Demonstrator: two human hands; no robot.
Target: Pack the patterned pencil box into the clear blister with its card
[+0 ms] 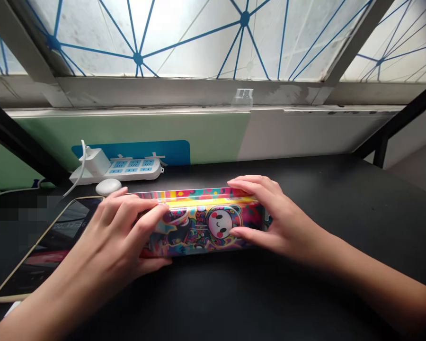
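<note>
A shiny, oblong cartoon-printed pencil case (pixel 199 232) rests on the black desk in front of me. A bear-hooded face decorates its front side, and a yellow strip runs along the upper edge. My left hand (pixel 122 227) grips the left end, with fingers over the top and the thumb at the lower front edge. At the right end, my right hand (pixel 280 220) is closed round the case, thumb on the front and fingers on the top. Both ends are partly covered by my hands.
A phone in a beige case (pixel 53 246) lies left, partly under my left forearm. Behind it are a small white rounded case (pixel 108 186) and a white power strip (pixel 137 171) with a plugged-in charger (pixel 96 162). A clear plastic piece (pixel 244 98) sits on the window ledge.
</note>
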